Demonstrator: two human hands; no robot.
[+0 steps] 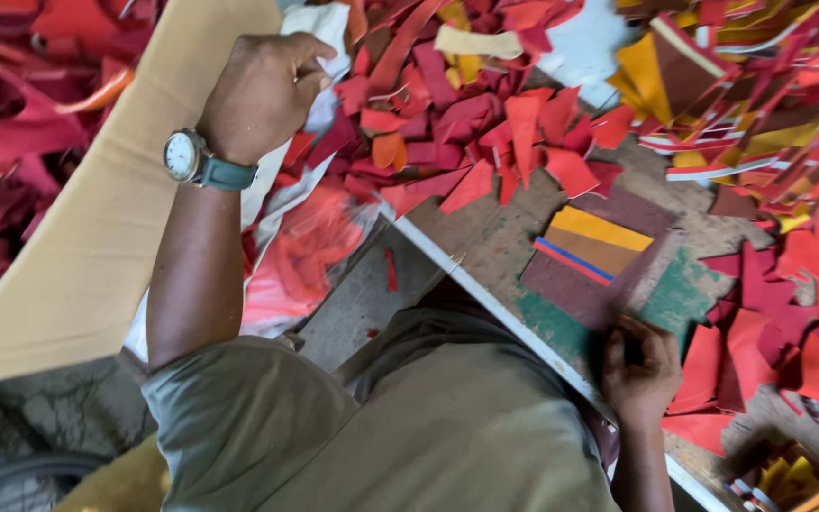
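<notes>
Maroon leather piece (575, 289) is pinned at the bench (485, 242) edge by the right hand (639, 365); white sheet (319, 57) (pinched) is gripped by the left hand (263, 90).

Scraps (485, 133) red and orange; stacked pieces (591, 248) maroon, yellow, tan, edged blue and red; table (680, 294) worn green and brown; sheet (97, 218) beige; watch (185, 156) white-faced with teal strap; shirt (409, 427) olive
</notes>
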